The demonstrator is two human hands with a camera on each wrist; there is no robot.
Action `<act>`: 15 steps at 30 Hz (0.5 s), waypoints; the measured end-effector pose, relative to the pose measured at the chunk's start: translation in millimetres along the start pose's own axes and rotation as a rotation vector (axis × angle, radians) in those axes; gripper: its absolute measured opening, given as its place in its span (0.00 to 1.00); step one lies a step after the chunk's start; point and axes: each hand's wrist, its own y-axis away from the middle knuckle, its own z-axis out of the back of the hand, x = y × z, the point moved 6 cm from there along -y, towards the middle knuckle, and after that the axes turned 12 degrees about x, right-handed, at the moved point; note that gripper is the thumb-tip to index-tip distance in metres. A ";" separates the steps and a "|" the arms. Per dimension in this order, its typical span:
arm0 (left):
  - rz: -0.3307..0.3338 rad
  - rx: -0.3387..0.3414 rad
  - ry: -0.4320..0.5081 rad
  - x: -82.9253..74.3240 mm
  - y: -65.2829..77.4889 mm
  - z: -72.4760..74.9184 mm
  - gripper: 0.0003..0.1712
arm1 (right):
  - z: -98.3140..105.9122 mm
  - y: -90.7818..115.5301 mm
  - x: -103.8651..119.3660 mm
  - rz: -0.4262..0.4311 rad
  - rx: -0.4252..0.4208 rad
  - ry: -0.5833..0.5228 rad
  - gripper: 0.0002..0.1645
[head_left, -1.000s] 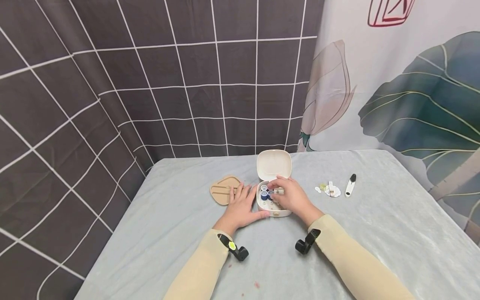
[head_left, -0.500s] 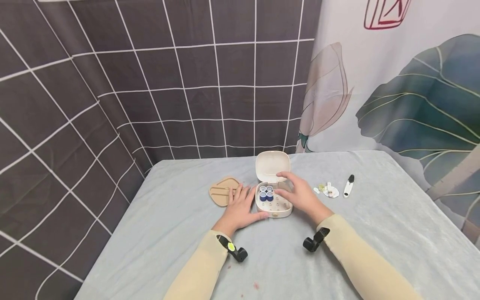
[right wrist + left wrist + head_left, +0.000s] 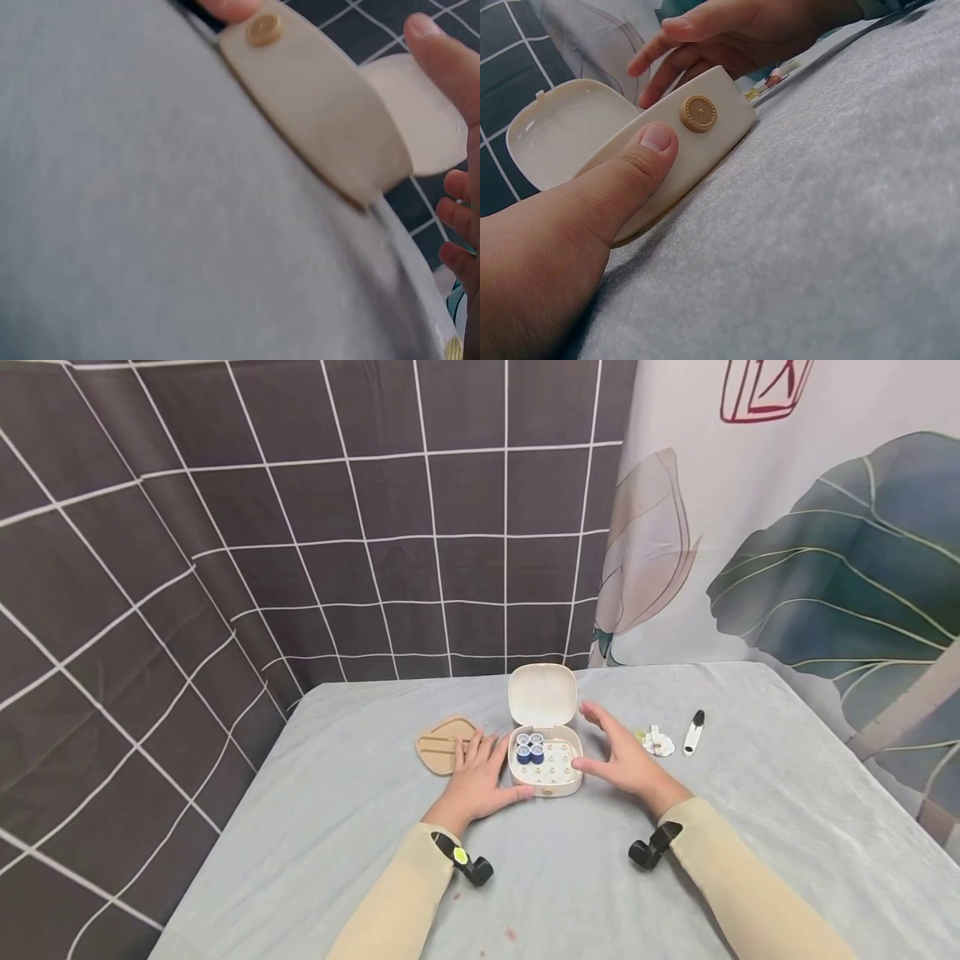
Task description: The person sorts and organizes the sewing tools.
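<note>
A cream sewing box [image 3: 547, 790] stands with its lid [image 3: 543, 695] raised, a tan button on its front wall. Several blue thread spools [image 3: 531, 753] are grouped at the left of its pegged inner board [image 3: 552, 758]. My left hand [image 3: 474, 781] rests at the box's left front corner, thumb along the front wall and straight, spread fingers by the left side. The fingers reach over a tan grooved tray [image 3: 437, 745]. My right hand [image 3: 626, 758] is at the box's right side, fingers parted and holding nothing, its thumb close to the rim.
Right of the right hand lie small white and yellowish pieces [image 3: 657, 742], partly hidden by it. Farther right is a slim white tool with a black end [image 3: 693, 733]. A grey cloth [image 3: 555, 868] covers the table, with a dark grid curtain [image 3: 390, 568] behind.
My right hand has drawn back from the spools inside the box to its right side, its fingers spreading. The left hand stays at the box's corner.
</note>
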 end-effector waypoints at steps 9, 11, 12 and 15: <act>0.001 -0.004 0.010 0.1 0.7 0.3 0.61 | -8.7 7.0 -11.1 -0.027 0.121 0.139 0.64; -0.003 -0.008 0.010 -0.2 0.6 0.7 0.61 | -10.9 7.5 -12.9 -0.016 0.133 0.193 0.65; -0.003 -0.007 0.008 -0.2 0.4 0.6 0.61 | -12.1 7.8 -13.7 -0.009 0.136 0.233 0.64; -0.001 -0.003 0.003 0.0 0.3 1.0 0.61 | -14.2 8.4 -13.5 0.002 0.146 0.307 0.65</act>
